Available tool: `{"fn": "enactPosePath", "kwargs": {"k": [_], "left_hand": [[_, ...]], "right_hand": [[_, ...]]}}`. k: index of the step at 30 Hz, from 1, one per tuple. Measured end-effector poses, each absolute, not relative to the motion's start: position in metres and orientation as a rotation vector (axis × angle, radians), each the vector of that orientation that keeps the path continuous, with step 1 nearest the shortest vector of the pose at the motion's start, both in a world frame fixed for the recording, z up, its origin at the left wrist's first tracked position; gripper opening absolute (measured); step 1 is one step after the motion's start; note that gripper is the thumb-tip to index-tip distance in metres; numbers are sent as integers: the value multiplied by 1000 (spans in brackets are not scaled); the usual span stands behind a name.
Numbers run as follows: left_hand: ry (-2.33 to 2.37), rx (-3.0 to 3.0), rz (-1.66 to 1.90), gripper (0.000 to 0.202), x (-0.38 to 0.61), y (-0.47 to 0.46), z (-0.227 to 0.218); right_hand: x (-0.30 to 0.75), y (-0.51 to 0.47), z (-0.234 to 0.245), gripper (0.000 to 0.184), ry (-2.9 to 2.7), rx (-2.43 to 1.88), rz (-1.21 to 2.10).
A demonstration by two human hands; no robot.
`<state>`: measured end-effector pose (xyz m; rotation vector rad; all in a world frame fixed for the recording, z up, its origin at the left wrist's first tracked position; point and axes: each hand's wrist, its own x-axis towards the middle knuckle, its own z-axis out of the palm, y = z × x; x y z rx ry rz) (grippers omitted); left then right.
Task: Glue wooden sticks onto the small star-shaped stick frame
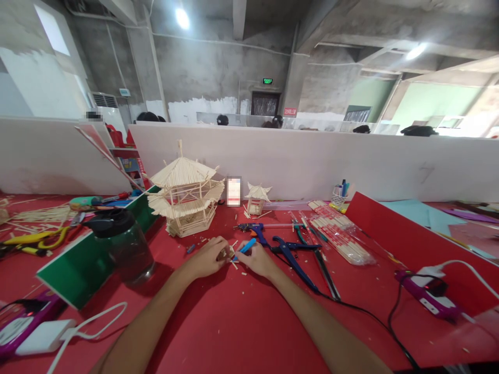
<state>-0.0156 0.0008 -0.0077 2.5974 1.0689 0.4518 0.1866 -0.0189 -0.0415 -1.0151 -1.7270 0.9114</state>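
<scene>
My right hand (257, 257) is closed around a slim blue pen-shaped tool (246, 246), whose lower tip points left toward my other hand. Whether it is a pen or a craft knife I cannot tell. Fingers curled, my left hand (213, 256) pinches a small piece of pale wooden sticks (231, 252), partly hidden by the fingertips. Short stick offcuts (244, 274) lie around both hands on the red tabletop (234, 322). Just beyond stands a blue hot glue gun (257, 232). Behind my left hand is a large stick-built pavilion model (186, 195).
A smaller pavilion model (257, 199) stands at the back. To the right lie blue cutting pliers (294, 259) and bagged wooden sticks (339, 236). A dark bottle (127, 249) and green panel (74, 278) stand left. A black cable (362, 311) and purple power strip (429, 296) are at right.
</scene>
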Motion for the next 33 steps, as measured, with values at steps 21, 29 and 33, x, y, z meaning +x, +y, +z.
{"fn": "enactPosePath", "kwargs": {"k": [21, 29, 33], "left_hand": [[1040, 2604, 467, 8, -16, 1, -9], [1306, 2695, 504, 6, -32, 9, 1], [1785, 2660, 261, 13, -49, 13, 7]], "right_hand": [[186, -21, -40, 16, -1648, -1037, 973], [191, -14, -42, 14, -1661, -1024, 887], [194, -13, -42, 14, -1677, -1015, 858]]}}
